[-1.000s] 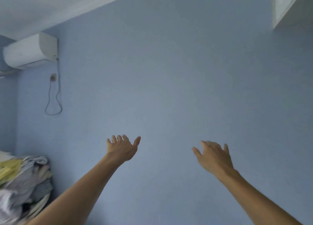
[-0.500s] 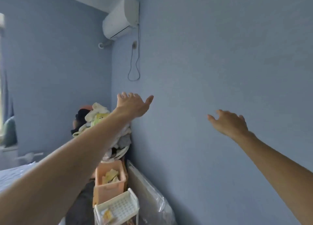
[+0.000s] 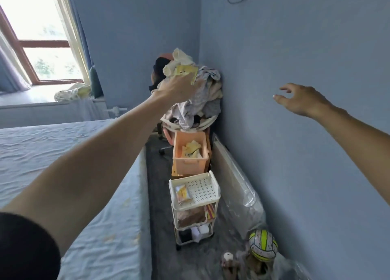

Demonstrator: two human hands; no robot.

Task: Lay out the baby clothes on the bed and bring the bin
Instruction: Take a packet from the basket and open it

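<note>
No writing can be read anywhere. Nearest, a yellow-and-white ball (image 3: 263, 245) lies on the floor by the blue wall (image 3: 306, 47). A white rolling cart (image 3: 195, 197) stands in the narrow aisle along the bed (image 3: 63, 174) edge, with free floor between them. Just behind it sits the peach bin (image 3: 190, 153), some yellow cloth inside. Beyond, the left hand (image 3: 179, 87) reaches to the pile of baby clothes (image 3: 198, 89), white, yellow and grey, in the corner; its grip cannot be told. The right hand (image 3: 304, 99) hovers open, empty.
</note>
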